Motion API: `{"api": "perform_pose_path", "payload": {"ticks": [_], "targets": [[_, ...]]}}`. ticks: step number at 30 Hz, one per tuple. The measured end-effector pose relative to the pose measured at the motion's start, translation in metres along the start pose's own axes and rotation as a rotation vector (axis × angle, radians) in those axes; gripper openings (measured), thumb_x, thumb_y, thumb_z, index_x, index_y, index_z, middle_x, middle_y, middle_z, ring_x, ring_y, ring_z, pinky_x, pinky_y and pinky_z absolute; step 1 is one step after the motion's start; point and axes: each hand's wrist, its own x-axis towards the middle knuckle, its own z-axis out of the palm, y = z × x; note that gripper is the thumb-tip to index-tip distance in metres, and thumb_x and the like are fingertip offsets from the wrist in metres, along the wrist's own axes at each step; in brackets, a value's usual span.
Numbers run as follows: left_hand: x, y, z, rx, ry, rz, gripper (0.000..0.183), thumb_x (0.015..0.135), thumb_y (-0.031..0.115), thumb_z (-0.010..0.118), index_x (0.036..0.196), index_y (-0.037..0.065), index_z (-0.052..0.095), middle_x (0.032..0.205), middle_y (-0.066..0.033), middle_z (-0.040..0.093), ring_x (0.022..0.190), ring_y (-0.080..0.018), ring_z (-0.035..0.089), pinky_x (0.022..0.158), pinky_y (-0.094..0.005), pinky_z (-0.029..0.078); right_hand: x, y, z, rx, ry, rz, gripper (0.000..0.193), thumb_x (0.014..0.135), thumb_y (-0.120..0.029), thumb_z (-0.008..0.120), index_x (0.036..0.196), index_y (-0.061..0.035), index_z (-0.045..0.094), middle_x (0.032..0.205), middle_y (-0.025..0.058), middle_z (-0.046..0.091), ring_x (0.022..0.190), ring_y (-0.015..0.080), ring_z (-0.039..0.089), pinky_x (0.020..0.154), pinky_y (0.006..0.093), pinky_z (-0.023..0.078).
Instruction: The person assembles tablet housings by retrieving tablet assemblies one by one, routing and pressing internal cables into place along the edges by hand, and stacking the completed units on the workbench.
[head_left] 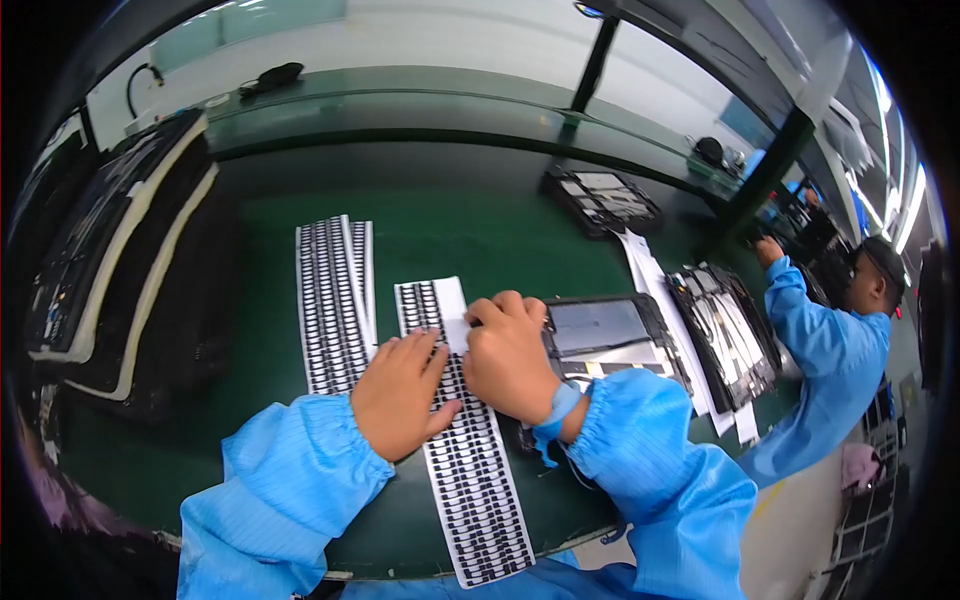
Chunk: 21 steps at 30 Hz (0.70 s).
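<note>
A long white sheet with rows of small black stickers [475, 500] lies on the green table before me, reaching past its front edge. My left hand [400, 393] rests flat on the sheet's left side, fingers stretched out. Over the sheet's right side my right hand [512, 355] is closed, with fingertips bent down at a bare white strip [452, 303]. What those fingers pinch, if anything, is hidden. A blue band [562, 405] circles my right wrist. Just right of that hand lies an opened tablet-like device [605, 328], partly covered by my sleeve.
More sticker sheets [330, 300] lie to the left. Dark padded trays [120, 260] are stacked at far left. On the right are white papers [660, 290], device frames [722, 325] and another device [602, 198]. A co-worker in blue [825, 340] works at the far right.
</note>
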Motion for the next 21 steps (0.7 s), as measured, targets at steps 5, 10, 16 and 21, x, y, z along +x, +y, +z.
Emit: {"api": "perform_pose_path", "payload": {"ticks": [5,10,16,21], "targets": [[-0.003,-0.011,-0.004,0.038,0.037,0.004,0.054,0.071,0.026,0.065,0.111,-0.008,0.051,0.12,-0.0223,0.046,0.112,-0.0346,0.044,0.097,-0.0421,0.033,0.014,-0.011,0.012,0.063,0.033,0.162,0.019,0.055,-0.011,0.063,0.069,0.0032,0.063,0.086,0.0114,0.057,0.091,0.0288,0.045,0.075,0.0414,0.029],[0.0,0.001,-0.003,0.0,0.016,-0.024,0.053,0.069,0.022,0.066,0.113,-0.004,0.05,0.122,-0.0215,0.044,0.111,-0.0363,0.043,0.096,-0.0415,0.034,0.012,-0.008,0.01,0.05,0.029,0.166,0.023,0.055,-0.017,0.067,0.066,0.0029,0.063,0.085,0.0124,0.056,0.089,0.0292,0.044,0.074,0.0426,0.028],[-0.004,-0.004,-0.004,-0.035,-0.027,-0.031,0.056,0.071,0.017,0.066,0.119,-0.004,0.047,0.127,-0.0196,0.041,0.116,-0.036,0.04,0.098,-0.0404,0.032,-0.027,0.031,-0.065,0.416,0.262,0.152,0.011,0.056,-0.009,0.063,0.052,-0.005,0.053,0.1,0.0124,0.06,0.096,0.029,0.05,0.082,0.0365,0.036],[0.018,0.043,-0.047,-0.127,-0.052,0.089,0.055,0.064,0.008,0.07,0.113,-0.002,0.05,0.12,-0.0199,0.046,0.108,-0.0369,0.045,0.091,-0.0428,0.037,-0.129,0.094,-0.155,0.442,0.129,0.543,0.003,0.061,-0.001,0.06,0.062,0.0007,0.057,0.102,0.0134,0.061,0.097,0.0248,0.053,0.088,0.0329,0.038]]}}
